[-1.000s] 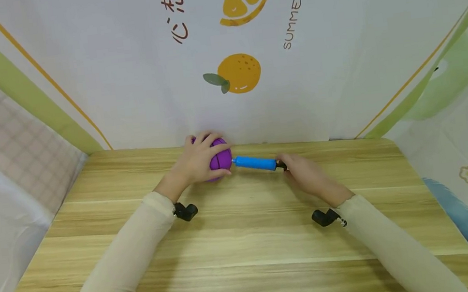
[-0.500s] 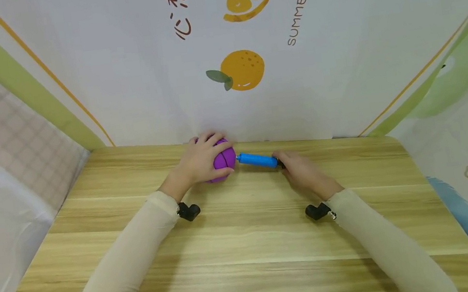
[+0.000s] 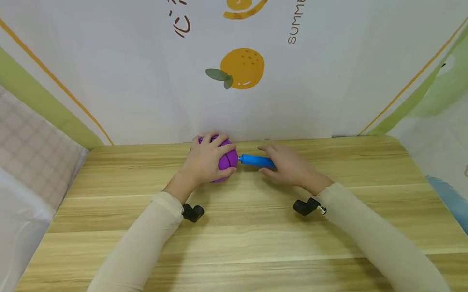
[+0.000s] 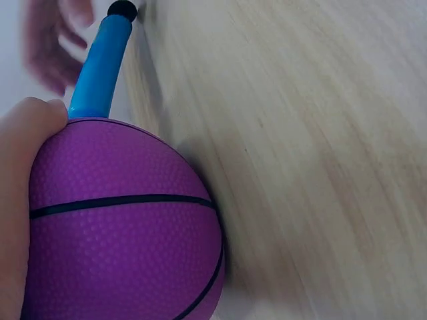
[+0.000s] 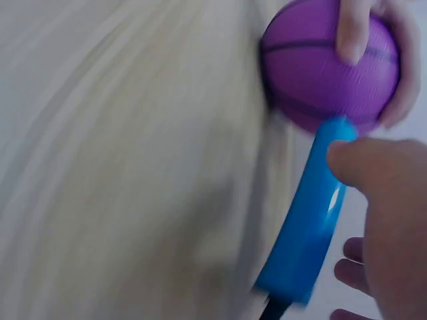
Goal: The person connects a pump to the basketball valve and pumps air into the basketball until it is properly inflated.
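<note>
A small purple basketball [image 3: 231, 160] with black seams sits at the far side of the wooden table. My left hand [image 3: 206, 161] grips it from above and the left, fingers spread over its top and thumb at the near side. A blue ball pump [image 3: 251, 160] points at the ball's right side, its tip right at the surface. My right hand [image 3: 290, 164] is at the pump's barrel with fingers apart and thumb out. In the right wrist view the thumb [image 5: 347, 163] overlaps the barrel, while the other fingers stand off behind it. A black handle [image 4: 122, 10] shows at the pump's far end.
A white cloth [image 3: 143, 89] printed with oranges hangs right behind the table's far edge. The wooden tabletop [image 3: 246, 242] stretches toward me. Black wrist cameras [image 3: 307, 206] stick out from both sleeves, close over the table.
My right hand has let go of the pump's black handle and moved left along the barrel, its fingers spreading. My left hand and the ball have shifted slightly right in the view.
</note>
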Demonstrator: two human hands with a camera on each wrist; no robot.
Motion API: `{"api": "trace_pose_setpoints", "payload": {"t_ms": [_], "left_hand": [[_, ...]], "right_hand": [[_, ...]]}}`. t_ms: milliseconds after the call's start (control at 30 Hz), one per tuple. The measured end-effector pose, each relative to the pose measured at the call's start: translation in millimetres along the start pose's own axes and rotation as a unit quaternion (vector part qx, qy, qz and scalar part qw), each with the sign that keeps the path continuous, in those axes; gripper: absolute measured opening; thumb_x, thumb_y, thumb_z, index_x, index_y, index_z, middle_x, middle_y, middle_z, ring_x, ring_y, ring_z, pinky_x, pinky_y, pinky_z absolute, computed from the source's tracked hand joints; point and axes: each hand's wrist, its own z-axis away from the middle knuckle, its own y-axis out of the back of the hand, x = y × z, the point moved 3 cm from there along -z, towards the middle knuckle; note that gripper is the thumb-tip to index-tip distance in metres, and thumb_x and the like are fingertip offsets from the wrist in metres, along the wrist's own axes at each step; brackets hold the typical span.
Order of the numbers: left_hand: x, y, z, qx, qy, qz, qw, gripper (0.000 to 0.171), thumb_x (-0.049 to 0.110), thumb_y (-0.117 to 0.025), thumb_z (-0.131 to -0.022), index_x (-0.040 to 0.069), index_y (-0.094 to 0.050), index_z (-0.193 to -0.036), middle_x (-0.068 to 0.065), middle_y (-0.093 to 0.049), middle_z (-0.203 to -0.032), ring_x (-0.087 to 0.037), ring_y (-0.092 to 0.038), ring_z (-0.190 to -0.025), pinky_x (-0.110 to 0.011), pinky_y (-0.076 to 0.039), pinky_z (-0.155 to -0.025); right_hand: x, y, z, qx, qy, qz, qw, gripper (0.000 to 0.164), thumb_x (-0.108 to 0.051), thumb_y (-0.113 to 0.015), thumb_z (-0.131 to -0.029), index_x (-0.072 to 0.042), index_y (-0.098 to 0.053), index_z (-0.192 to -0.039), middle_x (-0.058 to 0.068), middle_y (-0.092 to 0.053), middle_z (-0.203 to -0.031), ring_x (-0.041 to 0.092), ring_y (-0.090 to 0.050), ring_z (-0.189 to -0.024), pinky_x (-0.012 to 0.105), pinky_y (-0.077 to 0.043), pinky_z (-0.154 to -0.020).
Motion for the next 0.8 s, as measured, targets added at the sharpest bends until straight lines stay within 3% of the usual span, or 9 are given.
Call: {"api": "trace_pose_setpoints", "payload": {"t_ms": [233, 567, 800], "left_hand": [[0.6, 0.9, 2.0, 0.016, -0.007, -0.005, 0.9998, 0.058, 0.058, -0.066, -0.089, 0.024, -0.062, -0.137, -0.008, -0.048, -0.149, -0.039, -0.036, -0.139, -0.068, -0.037, -0.102], [1.6, 0.1, 3.1, 0.024, -0.010, -0.010, 0.9996, 0.057, 0.057, -0.066, -0.089, 0.024, -0.063, -0.136, -0.008, -0.049, -0.149, -0.038, -0.038, -0.138, -0.068, -0.038, -0.101], [3.3, 0.4, 3.4, 0.023, -0.002, -0.014, 0.9996, 0.053, 0.054, -0.067, -0.089, 0.025, -0.064, -0.134, -0.007, -0.050, -0.148, -0.037, -0.038, -0.137, -0.067, -0.037, -0.102]], "right_hand": [[-26.4, -5.0, -31.9, -0.028, 0.030, 0.013, 0.999, 0.052, -0.034, -0.065, -0.101, 0.000, -0.054, -0.139, 0.019, -0.062, -0.133, 0.033, -0.061, -0.120, 0.047, -0.049, -0.102], [-28.2, -28.1, -45.2, -0.012, 0.028, -0.022, 0.999, 0.033, -0.026, -0.054, -0.106, -0.003, -0.056, -0.130, 0.013, -0.066, -0.118, 0.026, -0.065, -0.106, 0.044, -0.053, -0.092], [-21.6, -32.6, -48.0, -0.013, -0.002, 0.004, 1.000, 0.021, -0.029, -0.050, -0.101, -0.014, -0.059, -0.113, 0.000, -0.061, -0.091, 0.018, -0.057, -0.079, 0.035, -0.048, -0.064]]}}
